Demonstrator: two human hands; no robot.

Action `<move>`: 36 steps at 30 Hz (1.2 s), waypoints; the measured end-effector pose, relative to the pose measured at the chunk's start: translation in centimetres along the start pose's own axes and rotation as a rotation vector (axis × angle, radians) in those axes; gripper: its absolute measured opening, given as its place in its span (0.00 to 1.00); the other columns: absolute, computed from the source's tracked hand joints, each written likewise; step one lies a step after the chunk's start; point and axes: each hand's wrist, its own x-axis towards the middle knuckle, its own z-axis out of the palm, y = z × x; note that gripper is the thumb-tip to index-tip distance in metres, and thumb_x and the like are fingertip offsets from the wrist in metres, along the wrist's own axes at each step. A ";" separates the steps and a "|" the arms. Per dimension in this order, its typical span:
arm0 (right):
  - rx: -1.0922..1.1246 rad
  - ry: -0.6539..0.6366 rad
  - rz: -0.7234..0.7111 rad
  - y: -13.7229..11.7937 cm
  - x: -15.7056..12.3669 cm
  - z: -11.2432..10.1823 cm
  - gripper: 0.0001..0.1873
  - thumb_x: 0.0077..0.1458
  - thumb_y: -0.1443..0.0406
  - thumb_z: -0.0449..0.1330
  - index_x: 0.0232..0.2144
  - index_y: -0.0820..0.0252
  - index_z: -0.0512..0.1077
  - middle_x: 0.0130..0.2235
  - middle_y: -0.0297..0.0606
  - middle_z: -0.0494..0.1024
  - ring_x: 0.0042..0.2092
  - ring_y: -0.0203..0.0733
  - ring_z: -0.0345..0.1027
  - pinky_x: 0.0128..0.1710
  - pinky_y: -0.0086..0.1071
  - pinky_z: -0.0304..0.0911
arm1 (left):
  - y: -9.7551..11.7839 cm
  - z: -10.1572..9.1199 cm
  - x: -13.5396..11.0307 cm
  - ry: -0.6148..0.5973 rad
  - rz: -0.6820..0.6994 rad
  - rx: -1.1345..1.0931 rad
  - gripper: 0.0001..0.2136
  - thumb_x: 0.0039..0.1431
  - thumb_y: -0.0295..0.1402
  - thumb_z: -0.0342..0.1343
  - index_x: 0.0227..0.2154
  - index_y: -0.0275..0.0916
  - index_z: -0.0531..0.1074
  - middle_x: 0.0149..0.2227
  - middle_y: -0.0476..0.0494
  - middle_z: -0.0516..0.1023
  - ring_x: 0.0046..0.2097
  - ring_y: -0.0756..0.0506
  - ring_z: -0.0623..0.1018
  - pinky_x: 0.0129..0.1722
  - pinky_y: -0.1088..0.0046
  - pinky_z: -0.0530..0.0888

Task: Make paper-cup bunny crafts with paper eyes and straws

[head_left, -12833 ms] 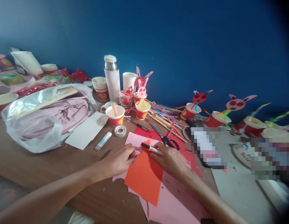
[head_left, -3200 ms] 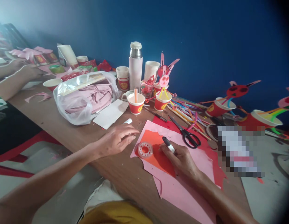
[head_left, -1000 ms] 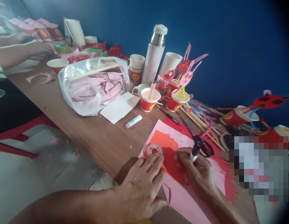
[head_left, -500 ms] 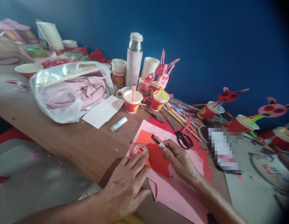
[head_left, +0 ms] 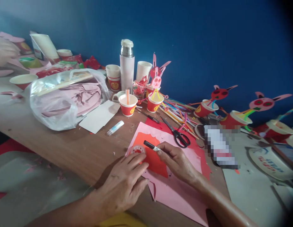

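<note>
My right hand (head_left: 178, 162) grips a black marker (head_left: 152, 146), its tip pointing left over a piece of red-orange paper (head_left: 156, 159). That piece lies on a larger pink sheet (head_left: 177, 192). My left hand (head_left: 124, 184) rests flat on the table edge, fingers stretched out, with the fingertips touching a roll of clear tape (head_left: 137, 149) that sits on the red-orange paper. Black scissors (head_left: 178, 137) lie just beyond my right hand.
A glue stick (head_left: 115, 128), white card (head_left: 99, 116), a plastic bag of pink cloth (head_left: 66, 99), a flask (head_left: 127, 66), paper cups (head_left: 128, 105) and coloured straws (head_left: 176, 113) crowd the wooden table (head_left: 66, 142). Paper-cup animal figures (head_left: 233, 118) line the blue wall. Another person's hand (head_left: 4, 50) shows far left.
My left hand came back from the table and laid its fingers on the tape roll. The right hand lowered the marker toward the red-orange paper. The view swung slightly.
</note>
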 end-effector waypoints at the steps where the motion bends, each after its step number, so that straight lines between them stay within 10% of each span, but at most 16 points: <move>1: -0.001 0.004 -0.007 0.0 0.0 0.0 0.12 0.62 0.59 0.51 0.34 0.60 0.69 0.29 0.32 0.69 0.30 0.34 0.59 0.30 0.26 0.57 | 0.0 -0.1 0.1 0.018 0.013 -0.013 0.14 0.59 0.29 0.50 0.48 0.36 0.69 0.54 0.37 0.71 0.56 0.40 0.69 0.54 0.59 0.69; 8: 0.046 0.067 -0.071 0.0 -0.1 0.2 0.12 0.62 0.59 0.51 0.36 0.59 0.71 0.31 0.33 0.71 0.30 0.33 0.62 0.29 0.25 0.57 | -1.5 -2.2 1.4 0.189 -0.099 -0.267 0.10 0.60 0.27 0.49 0.44 0.38 0.70 0.47 0.41 0.75 0.48 0.46 0.73 0.47 0.70 0.72; 13: -0.050 0.053 -0.140 -0.9 -0.4 0.0 0.13 0.62 0.60 0.50 0.35 0.60 0.71 0.30 0.33 0.72 0.30 0.34 0.63 0.29 0.25 0.58 | -1.8 -4.1 3.4 0.086 -0.278 -0.365 0.14 0.58 0.37 0.55 0.45 0.38 0.70 0.38 0.46 0.77 0.32 0.52 0.74 0.28 0.78 0.71; 23: -0.437 0.092 -0.357 -1.6 -1.1 -0.2 0.16 0.63 0.58 0.49 0.31 0.61 0.71 0.25 0.33 0.71 0.24 0.32 0.59 0.24 0.26 0.51 | -0.6 -6.1 5.8 -0.207 -0.147 -0.393 0.11 0.59 0.34 0.50 0.28 0.35 0.74 0.24 0.52 0.72 0.27 0.53 0.69 0.27 0.80 0.65; 28: -0.670 0.253 -0.672 -1.4 -0.3 0.3 0.24 0.65 0.55 0.45 0.25 0.61 0.70 0.19 0.33 0.68 0.20 0.32 0.55 0.22 0.28 0.44 | 0.2 -7.0 4.6 -0.103 -0.138 -0.409 0.12 0.60 0.33 0.48 0.23 0.37 0.70 0.20 0.55 0.66 0.23 0.55 0.63 0.22 0.80 0.61; 36: -0.715 0.227 -0.747 -1.6 -0.1 1.4 0.22 0.65 0.56 0.45 0.25 0.60 0.67 0.20 0.32 0.68 0.21 0.32 0.54 0.21 0.30 0.43 | 0.3 -7.1 2.4 0.025 -0.069 -0.289 0.14 0.60 0.30 0.48 0.18 0.38 0.59 0.18 0.56 0.57 0.21 0.55 0.59 0.21 0.79 0.58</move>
